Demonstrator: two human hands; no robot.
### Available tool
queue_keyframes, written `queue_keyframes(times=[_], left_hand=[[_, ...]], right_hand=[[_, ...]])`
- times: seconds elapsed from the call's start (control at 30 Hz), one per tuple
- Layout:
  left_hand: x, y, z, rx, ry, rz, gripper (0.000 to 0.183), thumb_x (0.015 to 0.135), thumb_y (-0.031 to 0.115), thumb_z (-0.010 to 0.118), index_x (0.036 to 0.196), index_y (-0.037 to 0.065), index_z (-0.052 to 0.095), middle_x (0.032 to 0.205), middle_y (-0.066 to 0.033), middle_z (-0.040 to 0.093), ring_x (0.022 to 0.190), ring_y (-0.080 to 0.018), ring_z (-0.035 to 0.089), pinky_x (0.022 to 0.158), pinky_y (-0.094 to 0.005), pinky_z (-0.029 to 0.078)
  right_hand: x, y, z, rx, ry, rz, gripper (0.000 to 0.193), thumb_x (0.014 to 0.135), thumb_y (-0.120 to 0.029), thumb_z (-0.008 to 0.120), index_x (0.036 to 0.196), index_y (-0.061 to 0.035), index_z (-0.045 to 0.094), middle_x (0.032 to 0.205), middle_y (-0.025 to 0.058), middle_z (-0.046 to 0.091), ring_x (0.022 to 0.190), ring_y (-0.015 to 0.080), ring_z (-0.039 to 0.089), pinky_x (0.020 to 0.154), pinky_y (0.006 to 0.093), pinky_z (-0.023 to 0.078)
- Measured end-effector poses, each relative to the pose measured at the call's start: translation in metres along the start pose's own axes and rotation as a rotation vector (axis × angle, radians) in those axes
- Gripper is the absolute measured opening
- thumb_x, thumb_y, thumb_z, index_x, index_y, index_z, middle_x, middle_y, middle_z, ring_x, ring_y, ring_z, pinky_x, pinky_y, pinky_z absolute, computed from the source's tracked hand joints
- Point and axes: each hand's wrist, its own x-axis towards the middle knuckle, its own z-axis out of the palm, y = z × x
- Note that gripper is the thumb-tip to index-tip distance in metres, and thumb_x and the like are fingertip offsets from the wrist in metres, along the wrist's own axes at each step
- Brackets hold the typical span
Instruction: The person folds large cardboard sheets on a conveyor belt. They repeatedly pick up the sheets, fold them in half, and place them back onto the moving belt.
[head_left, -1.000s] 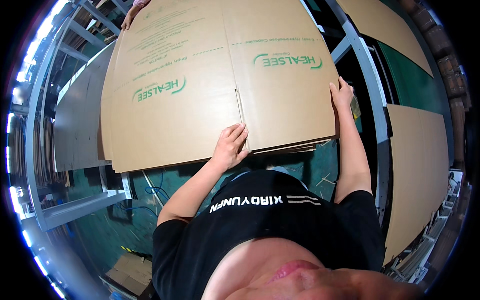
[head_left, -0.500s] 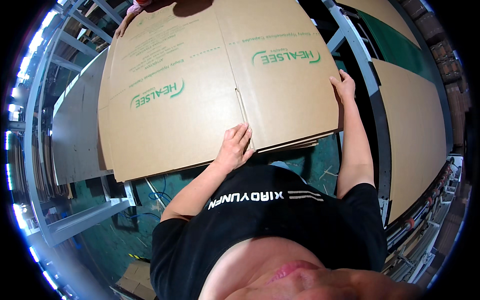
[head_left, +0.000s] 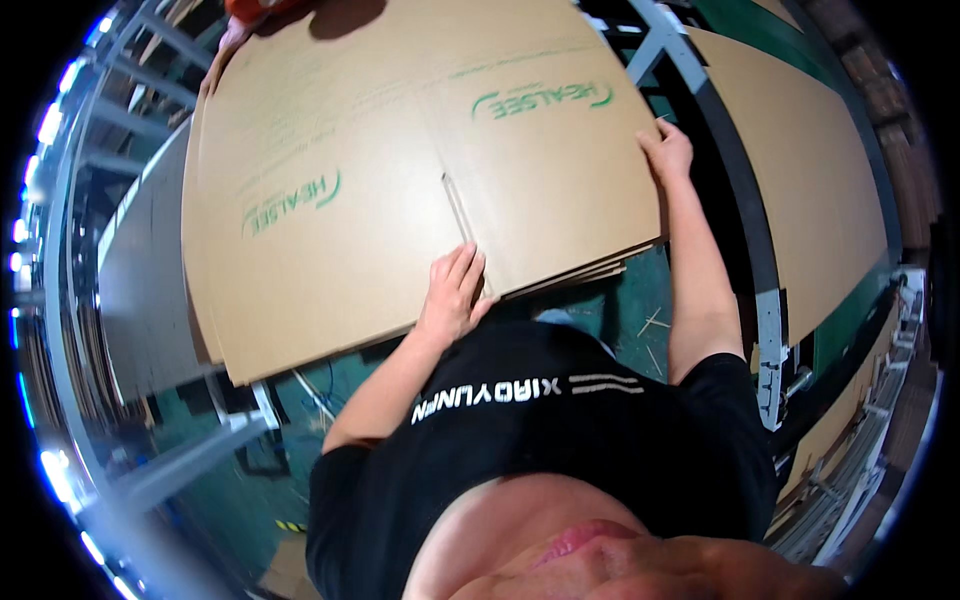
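A large brown flattened cardboard box point(head_left: 340, 270) with green print and a narrow slot at its front edge lies before me, on top of other sheets whose edges show beneath. My left hand point(head_left: 453, 295) rests on it beside the slot, fingers extended along the surface and thumb near the front edge. At the right edge, my right hand point(head_left: 668, 152) grips the cardboard, thumb on top; its other fingertips are partly hidden. Another person's hand point(head_left: 213, 72) touches the far left edge.
A grey metal frame point(head_left: 195, 455) and a grey panel point(head_left: 145, 280) stand at the left. To the right, beyond a dark rail point(head_left: 735, 190), lie more cardboard sheets point(head_left: 810, 190) on a green belt point(head_left: 835, 335). Scraps litter the green floor point(head_left: 640, 310).
In the picture, the cardboard and both my hands have shifted slightly left. On the right, the sheets beyond the rail have moved farther away, baring green belt. My hold looks the same.
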Motion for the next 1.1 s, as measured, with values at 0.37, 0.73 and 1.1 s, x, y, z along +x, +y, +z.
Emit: queue_keyframes(times=[0.37, 0.73, 1.1], left_hand=[[0.004, 0.005, 0.003, 0.053, 0.008, 0.032, 0.069, 0.068, 0.026, 0.076, 0.126, 0.000, 0.050, 0.136, -0.0222, 0.042, 0.122, -0.0403, 0.043, 0.097, -0.0505, 0.036], [-0.005, 0.000, 0.013, 0.161, -0.048, 0.083, 0.071, 0.066, 0.017, 0.078, 0.127, -0.002, 0.047, 0.135, -0.0220, 0.044, 0.125, -0.0378, 0.041, 0.094, -0.0491, 0.035], [-0.009, -0.001, 0.012, 0.245, -0.149, 0.095, 0.068, 0.077, 0.022, 0.069, 0.136, 0.001, 0.040, 0.143, -0.0226, 0.035, 0.131, -0.0401, 0.035, 0.100, -0.0535, 0.031]], right_hand=[[-0.009, -0.014, 0.001, -0.029, 0.108, 0.023, 0.053, 0.062, -0.025, 0.082, 0.107, -0.0006, 0.067, 0.106, 0.0161, 0.067, 0.100, 0.0309, 0.063, 0.089, 0.0369, 0.049], [-0.025, -0.002, -0.004, -0.044, -0.032, 0.053, 0.055, 0.063, -0.027, 0.081, 0.109, -0.0025, 0.065, 0.116, 0.0134, 0.062, 0.108, 0.0307, 0.055, 0.095, 0.0379, 0.044], [-0.064, -0.003, -0.031, -0.124, -0.127, -0.037, 0.054, 0.071, -0.031, 0.074, 0.119, -0.0076, 0.061, 0.143, 0.0146, 0.041, 0.122, 0.0332, 0.043, 0.103, 0.0441, 0.035]])
